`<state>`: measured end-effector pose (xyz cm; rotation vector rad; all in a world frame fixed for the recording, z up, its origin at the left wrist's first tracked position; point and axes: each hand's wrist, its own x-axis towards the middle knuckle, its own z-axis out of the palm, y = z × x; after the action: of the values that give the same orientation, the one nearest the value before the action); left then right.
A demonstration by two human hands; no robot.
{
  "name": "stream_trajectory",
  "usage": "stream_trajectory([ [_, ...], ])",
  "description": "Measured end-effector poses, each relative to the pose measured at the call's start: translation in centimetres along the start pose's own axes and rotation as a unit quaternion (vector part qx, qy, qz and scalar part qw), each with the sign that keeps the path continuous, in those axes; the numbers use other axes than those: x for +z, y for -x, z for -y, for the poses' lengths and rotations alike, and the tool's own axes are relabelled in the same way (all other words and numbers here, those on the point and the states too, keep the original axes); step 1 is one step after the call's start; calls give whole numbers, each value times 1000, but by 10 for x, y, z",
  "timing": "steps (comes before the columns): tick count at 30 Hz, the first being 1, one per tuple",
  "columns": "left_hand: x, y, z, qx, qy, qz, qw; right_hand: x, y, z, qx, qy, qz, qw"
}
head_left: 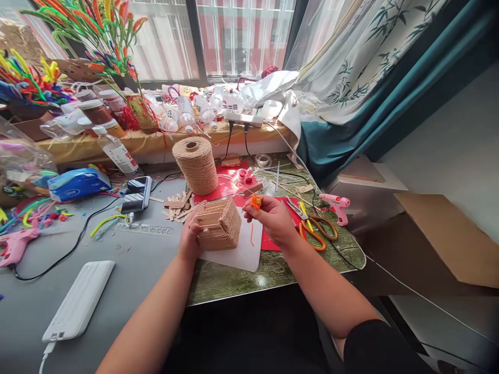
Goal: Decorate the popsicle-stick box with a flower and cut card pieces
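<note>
My left hand [189,234] grips the left side of a small box [218,228] made of wooden sticks and wrapped in twine, tilted above a white sheet [249,257]. Between the thumb and fingers of my right hand [275,219] is a small orange pipe-cleaner flower [255,201] with a yellowish middle. The flower is apart from the box, just to its upper right. A short orange strip [252,236] lies on the white sheet between my hands. Behind the box stands a big spool of twine [195,165], beside a pile of wooden sticks [177,206].
Right of my right hand lie scissors with orange handles [317,231] and a pink glue gun [337,206]. To the left are a phone [136,195], a white power bank [80,298] and another pink glue gun [19,241]. A power strip [244,120] rests on the cluttered sill.
</note>
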<state>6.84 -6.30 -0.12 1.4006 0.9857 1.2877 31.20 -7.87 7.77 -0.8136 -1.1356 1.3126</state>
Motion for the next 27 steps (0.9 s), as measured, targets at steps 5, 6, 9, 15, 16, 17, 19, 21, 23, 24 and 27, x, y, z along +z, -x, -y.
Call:
stream_trajectory([
  [5, -1, 2, -9, -64, 191, 43, 979, 16, -16, 2, 23, -5, 49, 999],
  [6, -1, 2, -9, -67, 205, 43, 976, 17, -17, 0, 23, -5, 45, 999],
  [9, -5, -1, -3, -75, 211, 44, 974, 17, -15, -7, 18, 3, 57, 998],
  [15, -10, -7, 4, -111, 174, 50, 977, 9, -11, -12, 24, 73, 96, 992],
  [16, -10, -7, 5, -115, 168, 49, 978, 7, -11, -12, 24, 73, 104, 992],
  [17, -11, -8, 5, -119, 163, 49, 978, 5, -12, -12, 23, 72, 114, 991],
  [19, -12, -9, 5, -129, 149, 58, 979, 1, -14, -11, 20, 75, 132, 988],
  [21, -13, -10, 6, -141, 123, 78, 979, -2, -15, -10, 20, 86, 144, 986],
  [23, -14, -11, 7, -149, 97, 90, 980, -4, -14, -11, 25, 99, 151, 983],
  [24, -14, -12, 7, -150, 87, 92, 980, -5, -13, -12, 28, 102, 151, 983],
  [27, -13, -12, 8, -144, 79, 85, 983, -6, -9, -16, 31, 93, 136, 986],
])
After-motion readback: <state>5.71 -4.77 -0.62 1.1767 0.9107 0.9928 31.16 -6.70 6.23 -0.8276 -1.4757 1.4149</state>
